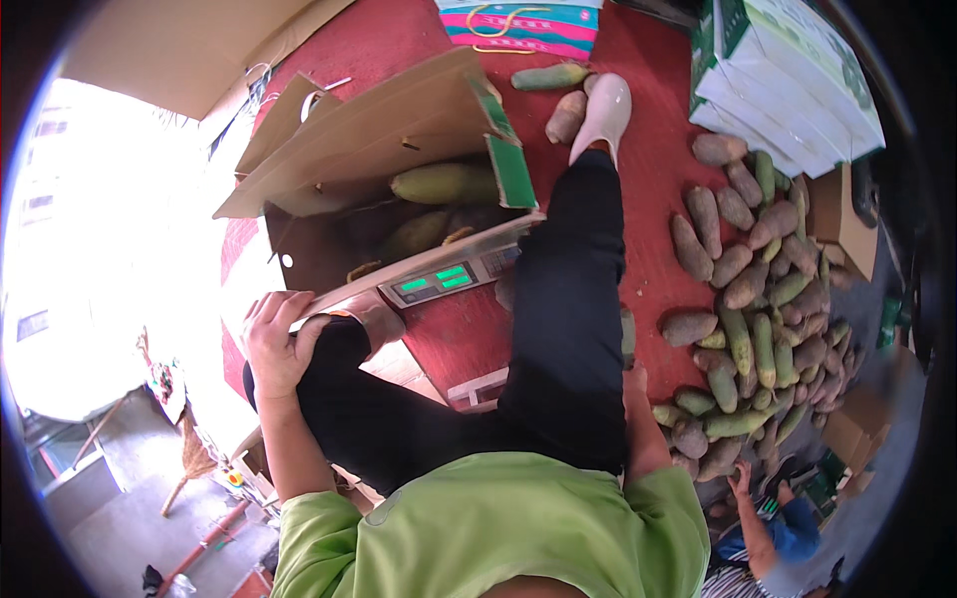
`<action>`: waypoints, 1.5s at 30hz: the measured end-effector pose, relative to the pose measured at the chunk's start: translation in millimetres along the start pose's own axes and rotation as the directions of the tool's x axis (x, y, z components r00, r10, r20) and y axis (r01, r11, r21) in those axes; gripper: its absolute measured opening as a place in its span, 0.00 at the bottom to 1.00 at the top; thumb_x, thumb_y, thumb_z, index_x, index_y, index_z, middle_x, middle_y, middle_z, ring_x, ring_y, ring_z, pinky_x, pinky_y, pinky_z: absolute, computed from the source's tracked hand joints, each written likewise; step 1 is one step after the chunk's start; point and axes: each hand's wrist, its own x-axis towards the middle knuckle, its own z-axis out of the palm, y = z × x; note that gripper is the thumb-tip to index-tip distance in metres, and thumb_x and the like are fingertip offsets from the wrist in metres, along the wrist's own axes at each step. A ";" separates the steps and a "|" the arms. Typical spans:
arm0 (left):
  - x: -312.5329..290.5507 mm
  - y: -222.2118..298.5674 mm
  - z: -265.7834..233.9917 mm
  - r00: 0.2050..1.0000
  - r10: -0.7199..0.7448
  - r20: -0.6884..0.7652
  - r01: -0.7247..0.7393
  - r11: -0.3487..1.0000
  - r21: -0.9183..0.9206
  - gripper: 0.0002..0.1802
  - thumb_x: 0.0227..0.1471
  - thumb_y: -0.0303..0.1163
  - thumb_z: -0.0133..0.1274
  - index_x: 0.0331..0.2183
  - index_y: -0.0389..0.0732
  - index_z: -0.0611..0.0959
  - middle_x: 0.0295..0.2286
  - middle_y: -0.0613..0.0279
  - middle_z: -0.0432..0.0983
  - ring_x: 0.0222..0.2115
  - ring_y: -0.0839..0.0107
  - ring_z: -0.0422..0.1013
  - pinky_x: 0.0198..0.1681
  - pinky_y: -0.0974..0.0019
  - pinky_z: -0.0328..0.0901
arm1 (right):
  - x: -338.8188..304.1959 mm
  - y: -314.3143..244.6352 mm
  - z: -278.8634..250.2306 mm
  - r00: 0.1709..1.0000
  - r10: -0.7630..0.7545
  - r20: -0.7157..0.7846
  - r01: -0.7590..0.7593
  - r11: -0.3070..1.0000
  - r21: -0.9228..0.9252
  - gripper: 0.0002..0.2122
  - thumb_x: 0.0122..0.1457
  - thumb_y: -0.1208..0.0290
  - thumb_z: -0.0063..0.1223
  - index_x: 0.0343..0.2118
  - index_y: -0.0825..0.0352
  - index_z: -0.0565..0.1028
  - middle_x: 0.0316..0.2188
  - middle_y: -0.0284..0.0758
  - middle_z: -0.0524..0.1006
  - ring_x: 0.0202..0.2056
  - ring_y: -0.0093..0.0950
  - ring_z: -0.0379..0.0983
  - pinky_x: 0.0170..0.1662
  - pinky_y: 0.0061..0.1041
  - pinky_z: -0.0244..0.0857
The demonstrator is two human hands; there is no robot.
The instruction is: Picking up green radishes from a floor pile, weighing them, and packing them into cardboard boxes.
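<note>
My left hand (pixel 276 342) is closed on the near edge of an open cardboard box (pixel 344 154), its thumb bent over the flap. Inside the box lie several long green radishes (pixel 444 185), partly in shadow. Below the box's near side shows a scale (pixel 441 282) with lit green displays. My right hand (pixel 636 379) is low beside my right leg, which covers most of its fingers. Right at that hand, the end of a greenish radish (pixel 628 337) shows past the leg; whether it is gripped, I cannot tell.
A big heap of green and brownish radishes (pixel 738 289) spreads over the red surface (pixel 449 344) to the right. White-green cartons (pixel 788 90) stand beyond it. A pink-blue bag (pixel 523 28) is at the far side. Another person's hand (pixel 740 478) reaches toward the heap, lower right.
</note>
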 end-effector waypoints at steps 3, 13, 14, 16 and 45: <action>2.9 0.4 -4.6 0.999 0.046 0.019 -0.047 0.999 0.014 0.17 0.37 0.41 0.62 0.27 0.39 0.81 0.25 0.62 0.76 0.27 0.63 0.73 0.32 0.62 0.66 | 4.6 4.2 -29.5 0.999 -0.028 0.016 0.024 0.980 0.197 0.30 0.34 0.67 0.70 0.43 0.71 0.71 0.38 0.43 0.77 0.41 0.38 0.75 0.42 0.35 0.68; 4.6 -3.8 -9.6 0.996 0.094 0.010 -0.093 0.992 -0.088 0.18 0.38 0.41 0.62 0.30 0.39 0.81 0.26 0.63 0.76 0.27 0.63 0.72 0.31 0.62 0.65 | -35.5 -184.4 -230.3 0.723 -0.617 -0.312 0.678 0.721 0.144 0.24 0.41 0.80 0.62 0.46 0.70 0.71 0.35 0.38 0.74 0.39 0.30 0.71 0.44 0.29 0.64; 4.1 -4.3 -9.9 0.996 0.090 0.007 -0.089 0.992 -0.090 0.18 0.38 0.41 0.62 0.30 0.39 0.81 0.26 0.63 0.76 0.27 0.63 0.72 0.31 0.62 0.65 | -62.4 -224.2 -252.5 0.660 -0.682 -0.315 0.728 0.684 0.044 0.25 0.41 0.80 0.62 0.46 0.70 0.70 0.37 0.39 0.74 0.41 0.31 0.70 0.46 0.29 0.63; 2.8 -3.1 -10.4 0.995 0.097 0.000 -0.096 0.993 -0.067 0.17 0.39 0.41 0.62 0.31 0.40 0.81 0.26 0.63 0.76 0.27 0.63 0.72 0.31 0.62 0.65 | -91.4 -269.2 -278.5 0.503 -0.758 -0.415 0.809 0.582 -0.082 0.27 0.40 0.80 0.62 0.48 0.69 0.70 0.41 0.42 0.73 0.44 0.35 0.69 0.49 0.31 0.62; -4.7 -1.3 -9.4 0.992 0.021 -0.124 -0.036 0.992 -0.117 0.11 0.45 0.36 0.60 0.32 0.42 0.83 0.29 0.61 0.78 0.32 0.60 0.72 0.38 0.61 0.66 | -114.5 -313.3 -265.8 0.446 -0.788 -0.424 0.867 0.498 -0.014 0.15 0.56 0.66 0.55 0.44 0.68 0.75 0.40 0.41 0.78 0.42 0.32 0.75 0.45 0.28 0.66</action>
